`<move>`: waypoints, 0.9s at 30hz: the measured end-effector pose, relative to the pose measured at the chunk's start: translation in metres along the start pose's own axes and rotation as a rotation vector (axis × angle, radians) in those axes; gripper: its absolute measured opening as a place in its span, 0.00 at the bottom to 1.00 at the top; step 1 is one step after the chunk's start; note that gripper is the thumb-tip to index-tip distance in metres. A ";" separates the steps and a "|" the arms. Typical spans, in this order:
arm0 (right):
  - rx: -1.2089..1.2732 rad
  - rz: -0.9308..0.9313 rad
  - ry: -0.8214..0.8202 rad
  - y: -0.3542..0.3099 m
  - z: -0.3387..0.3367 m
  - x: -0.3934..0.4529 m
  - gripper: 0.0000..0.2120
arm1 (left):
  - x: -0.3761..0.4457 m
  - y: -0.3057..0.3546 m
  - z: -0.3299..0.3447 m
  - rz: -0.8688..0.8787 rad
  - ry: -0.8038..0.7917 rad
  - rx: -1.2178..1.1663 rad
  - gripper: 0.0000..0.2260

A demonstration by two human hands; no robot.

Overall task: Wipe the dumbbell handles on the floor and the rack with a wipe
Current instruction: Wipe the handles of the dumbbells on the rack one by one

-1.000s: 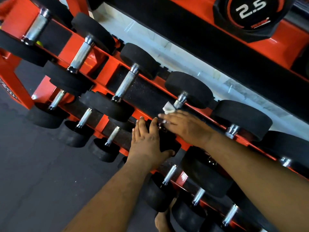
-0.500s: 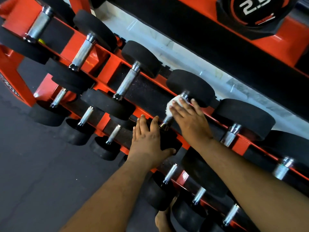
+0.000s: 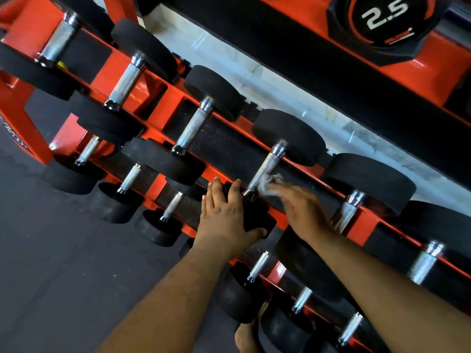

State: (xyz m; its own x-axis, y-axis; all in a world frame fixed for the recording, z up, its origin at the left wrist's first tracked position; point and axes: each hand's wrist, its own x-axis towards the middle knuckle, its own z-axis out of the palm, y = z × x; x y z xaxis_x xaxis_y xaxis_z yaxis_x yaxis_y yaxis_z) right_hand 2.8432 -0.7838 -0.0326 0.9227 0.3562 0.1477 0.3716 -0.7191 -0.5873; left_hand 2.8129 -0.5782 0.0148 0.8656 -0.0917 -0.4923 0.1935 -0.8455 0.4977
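Note:
An orange rack [image 3: 169, 94] carries rows of black dumbbells with silver knurled handles. My left hand [image 3: 224, 215] lies flat over the near black head [image 3: 257, 217] of one upper-row dumbbell, thumb curled under it. That dumbbell's handle [image 3: 265, 166] is bare and in full view. My right hand [image 3: 303, 212], blurred by motion, holds a crumpled white wipe [image 3: 270, 184] just to the right of the handle's lower end, off the metal. The neighbouring handle [image 3: 348, 212] stands to the right of my right hand.
Smaller dumbbells [image 3: 163, 220] fill the lower row near the dark rubber floor [image 3: 63, 263]. A black plate marked 2.5 [image 3: 387, 19] sits on the orange frame at top right. A bare foot [image 3: 248, 335] shows at the bottom edge, close to the rack.
My right hand has slid down the handle with the wipe and come off its lower end to the right, leaving the handle uncovered. My left hand has stayed on the dumbbell head.

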 end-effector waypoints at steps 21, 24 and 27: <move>1.337 1.250 0.233 -0.041 0.015 0.077 0.09 | -0.001 0.001 -0.001 -0.002 -0.007 -0.008 0.53; 1.412 1.146 0.353 -0.026 0.012 0.095 0.08 | 0.000 0.001 -0.002 0.000 -0.001 -0.006 0.53; 1.385 1.130 0.059 -0.025 0.023 0.080 0.08 | -0.001 0.000 -0.001 -0.001 -0.003 -0.006 0.53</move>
State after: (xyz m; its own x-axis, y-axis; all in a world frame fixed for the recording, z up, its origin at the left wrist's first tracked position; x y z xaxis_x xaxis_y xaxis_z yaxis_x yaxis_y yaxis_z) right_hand 2.9053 -0.7237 -0.0243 0.6565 0.0522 -0.7525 -0.7006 0.4120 -0.5826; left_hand 2.8131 -0.5777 0.0165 0.8641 -0.0922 -0.4948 0.1971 -0.8427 0.5011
